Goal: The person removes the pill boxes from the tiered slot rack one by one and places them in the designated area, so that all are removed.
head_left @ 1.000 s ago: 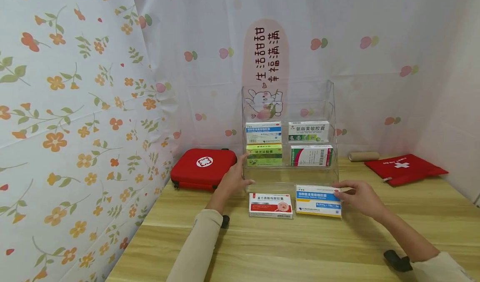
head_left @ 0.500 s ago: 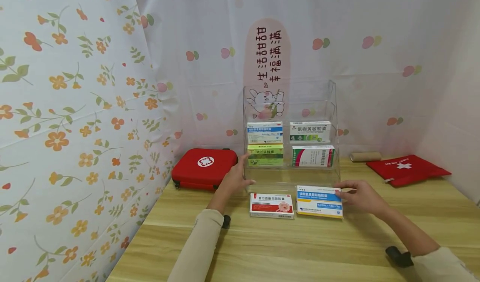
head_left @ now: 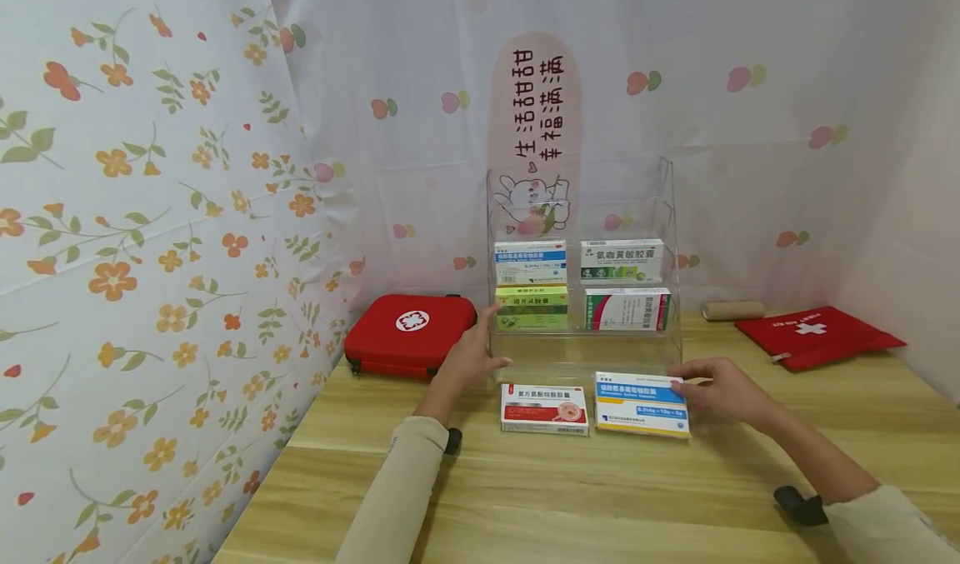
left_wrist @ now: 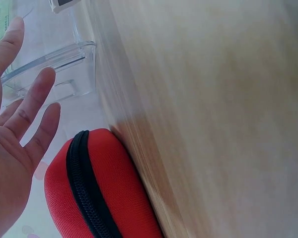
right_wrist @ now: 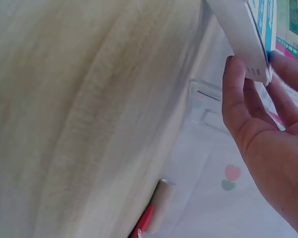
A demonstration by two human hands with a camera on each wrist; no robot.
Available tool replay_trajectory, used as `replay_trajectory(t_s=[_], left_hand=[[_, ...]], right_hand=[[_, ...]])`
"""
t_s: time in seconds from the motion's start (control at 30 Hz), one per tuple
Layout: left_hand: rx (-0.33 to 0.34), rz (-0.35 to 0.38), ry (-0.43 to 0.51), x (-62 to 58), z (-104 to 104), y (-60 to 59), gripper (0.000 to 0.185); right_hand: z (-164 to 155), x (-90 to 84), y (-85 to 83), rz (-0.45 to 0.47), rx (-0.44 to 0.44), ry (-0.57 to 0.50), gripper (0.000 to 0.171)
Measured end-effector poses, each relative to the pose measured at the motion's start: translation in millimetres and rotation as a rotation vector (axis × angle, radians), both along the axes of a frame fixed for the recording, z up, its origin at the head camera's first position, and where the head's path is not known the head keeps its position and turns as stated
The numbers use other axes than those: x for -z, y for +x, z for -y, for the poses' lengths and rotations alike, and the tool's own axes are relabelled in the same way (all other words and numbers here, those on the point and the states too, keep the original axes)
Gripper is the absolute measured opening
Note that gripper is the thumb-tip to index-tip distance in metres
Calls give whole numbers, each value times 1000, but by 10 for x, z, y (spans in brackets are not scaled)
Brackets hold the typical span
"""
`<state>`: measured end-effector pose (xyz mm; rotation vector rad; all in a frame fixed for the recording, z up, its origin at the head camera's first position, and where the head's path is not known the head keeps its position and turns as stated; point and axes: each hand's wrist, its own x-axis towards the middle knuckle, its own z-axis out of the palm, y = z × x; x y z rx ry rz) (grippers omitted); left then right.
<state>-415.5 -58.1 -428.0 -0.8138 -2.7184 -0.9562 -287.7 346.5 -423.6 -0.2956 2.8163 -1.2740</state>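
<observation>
Right hand (head_left: 722, 391) pinches the blue-and-yellow medicine box (head_left: 642, 404) by its end, thumb and fingers clamped, just before the clear acrylic rack (head_left: 585, 356). Left hand (head_left: 467, 359), fingers spread, steadies the rack's left side. Lifting level seems wisest.

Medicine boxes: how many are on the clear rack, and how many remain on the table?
Four boxes sit on the clear rack. The right hand pinches the blue box by its end on the table; the left hand rests open against the rack. The red-and-white box lies untouched.
</observation>
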Motion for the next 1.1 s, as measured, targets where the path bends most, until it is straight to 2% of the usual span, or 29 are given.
replay_trajectory(t_s=[0.23, 0.4, 0.6, 0.83, 1.1], left_hand=[[-2, -30, -11, -4, -18, -5, 106], [-1, -33, -11, 0, -22, -11, 106], [7, -25, 4, 1, -19, -12, 106], [-18, 10, 7, 4, -15, 12, 106], [-34, 15, -4, 2, -17, 27, 106]], right_hand=[[-49, 51, -26, 11, -18, 10, 58], [-74, 53, -25, 15, -94, -1, 69], [-81, 69, -18, 74, -183, -42, 83], [-16, 74, 56, 47, -181, 41, 93], [16, 102, 81, 4, -172, 91, 95]])
